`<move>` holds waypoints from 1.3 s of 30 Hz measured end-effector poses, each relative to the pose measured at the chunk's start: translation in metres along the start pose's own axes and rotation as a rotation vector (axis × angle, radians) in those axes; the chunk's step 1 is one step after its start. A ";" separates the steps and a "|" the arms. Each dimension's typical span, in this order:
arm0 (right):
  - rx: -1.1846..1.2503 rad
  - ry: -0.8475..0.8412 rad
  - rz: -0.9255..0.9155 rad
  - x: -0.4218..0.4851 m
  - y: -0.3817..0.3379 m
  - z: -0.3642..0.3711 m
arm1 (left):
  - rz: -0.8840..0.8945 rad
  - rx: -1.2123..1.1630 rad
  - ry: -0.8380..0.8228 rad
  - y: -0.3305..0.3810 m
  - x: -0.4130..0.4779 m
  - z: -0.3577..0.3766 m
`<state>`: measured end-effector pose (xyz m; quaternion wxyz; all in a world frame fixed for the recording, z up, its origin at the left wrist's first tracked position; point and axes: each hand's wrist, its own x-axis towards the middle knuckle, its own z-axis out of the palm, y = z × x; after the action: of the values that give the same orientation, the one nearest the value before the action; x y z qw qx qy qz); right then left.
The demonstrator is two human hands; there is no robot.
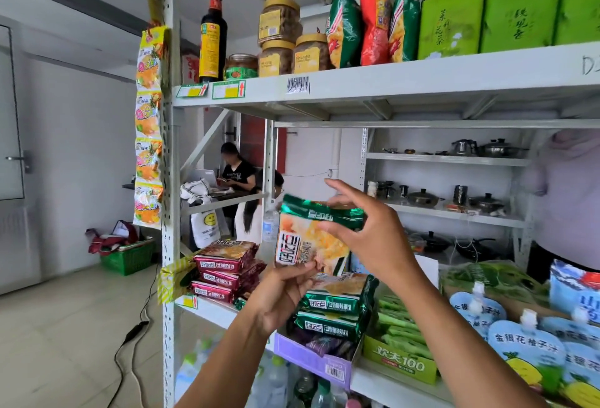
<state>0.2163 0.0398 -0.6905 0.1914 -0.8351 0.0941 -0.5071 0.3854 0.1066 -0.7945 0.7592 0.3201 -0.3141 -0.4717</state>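
While near three red packets (224, 276), one green packet (310, 243) in grip of left hand (279, 297), right hand (373, 235).

The right hand (367, 232) covered the upper right edge of the green packet (308, 245), and the left hand (282, 294) hid its bottom corner. The third green tin (581, 4) ran out of view at the right. Print on the price tags (228, 89) was perhaps too small to read.

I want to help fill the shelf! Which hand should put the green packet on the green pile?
Probably the left hand: it pinches the bottom edge of the packet, just above the green pile. The right hand holds the top, farther up.
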 end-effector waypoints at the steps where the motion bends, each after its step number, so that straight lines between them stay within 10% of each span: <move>1: 0.035 0.027 0.066 0.002 0.003 -0.003 | 0.016 0.029 -0.012 0.000 -0.001 -0.002; 15: 0.878 -0.262 0.986 -0.020 0.063 0.000 | -0.258 0.193 0.080 0.047 -0.008 -0.001; 21: 0.733 -0.310 0.827 -0.021 0.068 0.005 | 0.258 0.710 0.354 0.049 -0.016 0.022; 29: 0.906 -0.075 0.666 -0.015 0.068 0.012 | 1.084 1.530 -0.049 0.049 -0.027 0.052; 35: 0.939 -0.154 0.598 -0.012 0.069 0.007 | 1.342 1.643 -0.034 0.029 -0.025 0.042; 39: 0.808 -0.029 0.653 -0.011 0.080 0.008 | 1.013 1.276 0.130 0.027 -0.024 0.051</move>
<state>0.2212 -0.0274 -0.7354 0.6479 -0.6288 0.1437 -0.4051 0.3511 0.1282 -0.7475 0.5686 0.5367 -0.5840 0.2181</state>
